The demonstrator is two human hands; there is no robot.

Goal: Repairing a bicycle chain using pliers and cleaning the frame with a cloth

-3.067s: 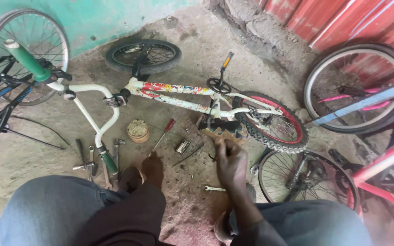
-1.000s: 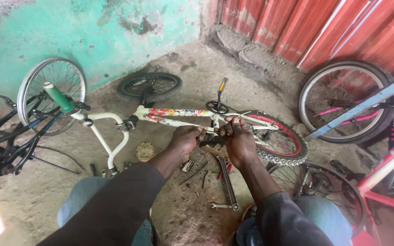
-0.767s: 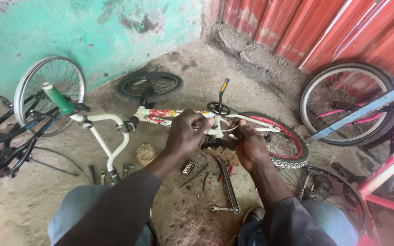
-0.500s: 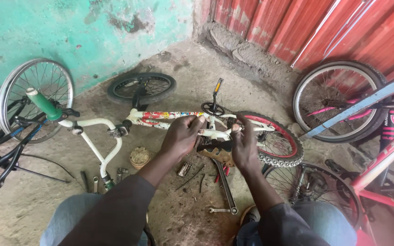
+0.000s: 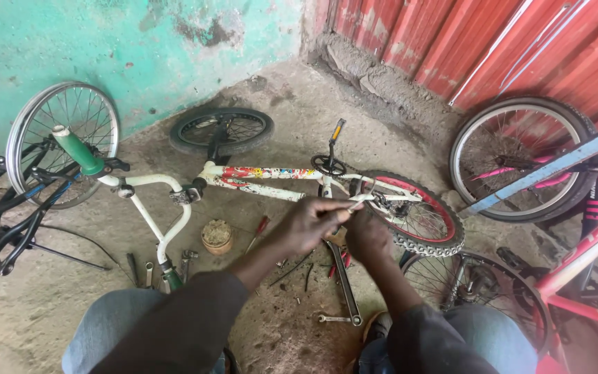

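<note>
A small white bicycle (image 5: pixel 257 181) with a colourful patterned frame lies on its side on a dusty concrete floor (image 5: pixel 70 305), seen from above by the person working on it. Everything here is placed relative to that bicycle.

Both hands meet over the rear of the bicycle, just in front of its red-rimmed rear wheel (image 5: pixel 417 215). The left hand (image 5: pixel 309 225) is closed, fingers pinched together on a thin pale piece at the frame's rear end; what the piece is cannot be told. The right hand (image 5: pixel 368 235) sits touching the left, curled shut over the same spot, its grip hidden from view.

On the floor just nearer the person than the bicycle lie a long spanner (image 5: pixel 344 284), a red-handled screwdriver (image 5: pixel 257 232) and a small round tin (image 5: pixel 216 236). More spanners (image 5: pixel 148 271) rest by the green-gripped handlebar (image 5: pixel 77 151).

Beyond the bicycle, a loose black tyre (image 5: pixel 221 129) lies near a green painted wall (image 5: pixel 105 48). To the bicycle's front end stands a silver spoked wheel (image 5: pixel 60 142). Past its rear wheel, other bicycles lean by a red corrugated wall (image 5: pixel 465 41). The person's knees in blue jeans (image 5: pixel 105 332) frame the bottom.
</note>
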